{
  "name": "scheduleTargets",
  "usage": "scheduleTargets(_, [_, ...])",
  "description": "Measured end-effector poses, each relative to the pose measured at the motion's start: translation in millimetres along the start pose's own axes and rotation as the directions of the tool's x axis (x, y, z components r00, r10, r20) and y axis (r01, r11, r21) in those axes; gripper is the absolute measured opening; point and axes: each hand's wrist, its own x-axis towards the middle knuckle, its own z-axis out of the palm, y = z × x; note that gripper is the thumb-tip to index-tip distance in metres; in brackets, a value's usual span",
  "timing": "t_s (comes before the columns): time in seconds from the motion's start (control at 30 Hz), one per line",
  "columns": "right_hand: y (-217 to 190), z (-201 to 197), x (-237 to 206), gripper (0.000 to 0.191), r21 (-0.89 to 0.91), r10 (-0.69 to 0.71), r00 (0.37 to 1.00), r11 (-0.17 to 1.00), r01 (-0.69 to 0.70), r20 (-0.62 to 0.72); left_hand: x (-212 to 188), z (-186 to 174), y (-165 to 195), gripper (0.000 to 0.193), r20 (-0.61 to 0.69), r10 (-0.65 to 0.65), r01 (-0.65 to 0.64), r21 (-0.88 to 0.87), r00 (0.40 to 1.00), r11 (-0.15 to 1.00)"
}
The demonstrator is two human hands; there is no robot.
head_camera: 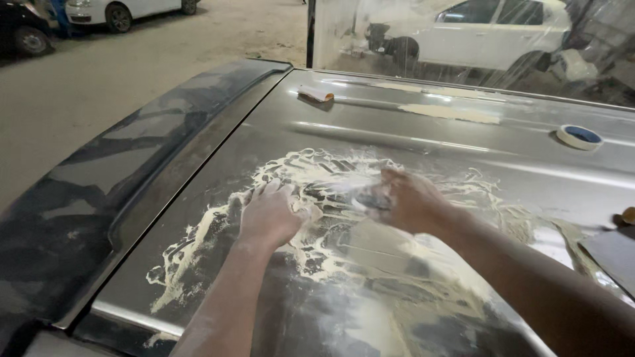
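Left hand (270,215), fingers together, lies flat on the glossy grey metal car roof (423,142), in streaky cream dust (198,235). Just right of it, the right hand (407,200) grips a blurred sanding block (366,196). Farther up the roof: a folded sandpaper scrap (315,95) and a blue-cored tape roll (579,137).

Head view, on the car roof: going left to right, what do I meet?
Left hand flat in the pale paste → folded sandpaper piece farther back → right hand rubbing the roof panel → tape roll → small orange thing at the right edge.
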Motion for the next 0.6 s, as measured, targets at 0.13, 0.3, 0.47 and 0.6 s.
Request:
scheduleTargets(0.13, [7, -4, 12, 0.067, -0.054, -0.04, 0.996, 0.998, 0.035, -0.081, 2, 2, -2, 0.07, 0.017, 0.021, -0.021, 0.021, 1.0, 1.0])
scheduleTargets(0.3, [14, -15, 15, 0.061, -0.007, 0.095, 0.994, 0.995, -0.095, 0.054, 3, 2, -3, 0.071, -0.003, 0.019, -0.019, 0.019, 1.0, 1.0])
scheduleTargets(0.47, [30, 1, -5, 0.06, -0.089, -0.249, 0.955, 0.967, 0.238, -0.158, 2, 3, -3, 0.07, 0.028, 0.008, -0.01, 0.066, 1.0, 0.998])
scheduleTargets(0.6, [41, -11, 9, 0.057, -0.04, -0.017, 0.999, 0.999, 0.015, -0.04, 3, 1, -3, 0.07, -0.026, 0.048, -0.048, -0.011, 0.999, 0.999])
